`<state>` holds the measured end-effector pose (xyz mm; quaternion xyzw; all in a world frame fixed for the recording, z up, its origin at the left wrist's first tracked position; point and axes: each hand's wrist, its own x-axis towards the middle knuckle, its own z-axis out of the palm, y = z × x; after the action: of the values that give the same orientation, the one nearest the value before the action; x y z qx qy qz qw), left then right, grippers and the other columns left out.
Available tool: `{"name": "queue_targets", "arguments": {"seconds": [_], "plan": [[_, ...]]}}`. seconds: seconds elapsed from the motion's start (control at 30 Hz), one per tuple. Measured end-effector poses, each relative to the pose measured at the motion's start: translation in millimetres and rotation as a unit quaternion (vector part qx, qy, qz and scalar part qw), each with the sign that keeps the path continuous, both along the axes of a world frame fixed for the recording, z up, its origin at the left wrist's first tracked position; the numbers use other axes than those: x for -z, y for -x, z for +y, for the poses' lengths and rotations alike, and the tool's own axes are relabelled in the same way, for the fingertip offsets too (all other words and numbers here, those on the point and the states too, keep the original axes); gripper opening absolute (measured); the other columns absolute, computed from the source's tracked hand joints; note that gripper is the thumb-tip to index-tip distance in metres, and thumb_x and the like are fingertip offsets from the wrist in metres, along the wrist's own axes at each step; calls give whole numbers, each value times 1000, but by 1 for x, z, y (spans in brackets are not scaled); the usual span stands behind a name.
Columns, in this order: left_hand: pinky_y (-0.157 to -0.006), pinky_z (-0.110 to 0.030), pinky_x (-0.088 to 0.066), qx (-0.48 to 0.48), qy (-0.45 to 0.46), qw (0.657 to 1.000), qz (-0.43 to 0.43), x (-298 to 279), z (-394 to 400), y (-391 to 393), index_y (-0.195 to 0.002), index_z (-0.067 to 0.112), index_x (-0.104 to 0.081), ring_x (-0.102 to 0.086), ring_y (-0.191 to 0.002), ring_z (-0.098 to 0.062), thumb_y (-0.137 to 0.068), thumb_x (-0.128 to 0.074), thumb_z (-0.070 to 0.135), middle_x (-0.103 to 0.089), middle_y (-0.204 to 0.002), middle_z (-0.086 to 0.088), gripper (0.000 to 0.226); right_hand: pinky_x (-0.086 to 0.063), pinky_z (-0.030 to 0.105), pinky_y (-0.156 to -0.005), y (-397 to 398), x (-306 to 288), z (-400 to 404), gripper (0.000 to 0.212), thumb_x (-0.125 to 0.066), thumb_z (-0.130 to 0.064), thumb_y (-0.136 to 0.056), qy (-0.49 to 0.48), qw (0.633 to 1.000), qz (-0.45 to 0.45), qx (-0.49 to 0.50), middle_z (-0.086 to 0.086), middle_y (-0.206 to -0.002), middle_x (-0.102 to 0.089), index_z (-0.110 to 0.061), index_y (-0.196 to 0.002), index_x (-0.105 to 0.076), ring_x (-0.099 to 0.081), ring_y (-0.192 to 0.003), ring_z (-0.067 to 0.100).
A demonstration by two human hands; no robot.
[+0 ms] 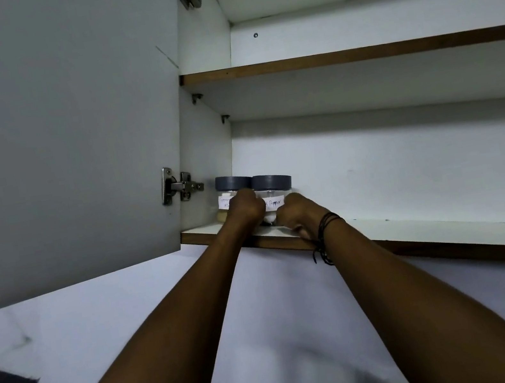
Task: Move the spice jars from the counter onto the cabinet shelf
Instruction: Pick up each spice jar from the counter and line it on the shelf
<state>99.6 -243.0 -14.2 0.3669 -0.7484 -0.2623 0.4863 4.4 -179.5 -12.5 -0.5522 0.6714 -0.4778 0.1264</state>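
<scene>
Overhead, the open cabinet (403, 137) fills most of the view, white inside with brown-edged boards. Its grey door (58, 131) is swung out to the left on two metal hinges, the lower hinge (181, 187) just left of the jars. An upper shelf (355, 55) crosses the cabinet, and below it the bottom shelf (453, 226) runs from the door down to the right.

Both forearms reach up from the bottom of the view to the left end of that bottom shelf. The left hand (244, 208) is curled in front of the left jar (228, 195), its fingers closed against the jar's front and covering part of the label. The right hand (296, 215), with dark cords around the wrist, is curled low in front of the right jar (273, 192), by the shelf's front edge; whether its fingers actually grip the jar cannot be told from here.

The two spice jars stand upright on the bottom shelf, touching side by side in the back left corner. Each is clear and squat with a broad dark grey screw lid and a white handwritten label. The right label shows the word "Pepper"; the left label is mostly hidden. Pale contents show near the bottom of the left jar.
</scene>
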Motion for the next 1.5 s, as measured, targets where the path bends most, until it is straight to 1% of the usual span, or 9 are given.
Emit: {"name": "queue_targets", "arguments": {"seconds": [0.07,0.13,0.2,0.27,0.4,0.53,0.9,1.3,1.5], "plan": [[-70,-31,-40,-19,28,999,2,2,7,-2,-80,-4,-63,-61,-97,-39,-90,-47,0,-66,-99,-29,19,-54,33,-84,-2,1,3,25,-65,3,-81,28,999,4,25,17,-106,-70,5,-106,-67,-66,-96,30],[-64,-28,-37,-27,54,998,18,7,14,-6,-69,1,-57,-60,-83,-34,-89,-46,0,-63,-82,-24,22,-48,26,-57,-7,0,16,6,-58,0,-82,75,991,53,96,7,-88,-65,-3,-85,-61,-61,-81,26],[-64,-28,-40,-30,89,995,38,14,23,-11,-79,-3,-63,-60,-79,-28,-90,-46,3,-66,-82,-19,21,-26,16,-43,-11,2,28,23,-52,-2,-80,125,975,115,142,-3,-66,-48,-14,-63,-43,-45,-61,17],[-67,-29,-43,-22,149,986,69,24,33,-16,-91,0,-69,-61,-79,-23,-93,-47,7,-71,-89,-14,23,-34,11,-46,-17,9,41,31,-53,-3,-80,169,963,160,132,-8,-63,-43,-21,-60,-38,-38,-55,7],[-75,-33,-53,46,235,961,138,54,58,-27,-103,6,-72,-66,-83,-19,-97,-50,12,-74,-93,-6,23,-35,2,-70,-34,40,68,27,-56,-8,-90,271,951,117,95,-1,-109,-59,-12,-115,-65,-52,-92,5],[-75,-35,-52,77,296,943,131,85,80,-34,-101,7,-71,-65,-86,-17,-98,-50,13,-72,-93,-4,22,-43,1,-81,-47,94,97,28,-56,-3,-91,349,932,73,65,6,-116,-64,-5,-117,-66,-60,-100,9],[-82,-6,-45,145,98,983,59,282,113,-33,-116,9,-71,-65,-99,-7,-98,-52,15,-73,-112,-3,27,-41,5,-79,-49,284,128,31,-54,-14,-92,137,986,-18,90,0,-120,-61,-16,-121,-65,-60,-106,10],[-76,-34,-47,203,-90,922,-316,515,152,-62,-97,11,-66,-65,-90,-23,-100,-45,20,-68,-95,-9,23,-49,40,-100,-83,519,181,28,-54,-12,-94,-234,965,-55,104,9,-126,-53,-15,-121,-57,-57,-114,23],[-90,-37,-47,163,-209,913,-311,568,168,-79,-128,7,-54,-61,-108,-31,-103,-43,26,-63,-122,-16,34,-44,40,-104,-104,568,205,68,-61,-27,-90,-276,960,-31,43,12,-139,-37,-22,-149,-28,-47,-125,28]]}}
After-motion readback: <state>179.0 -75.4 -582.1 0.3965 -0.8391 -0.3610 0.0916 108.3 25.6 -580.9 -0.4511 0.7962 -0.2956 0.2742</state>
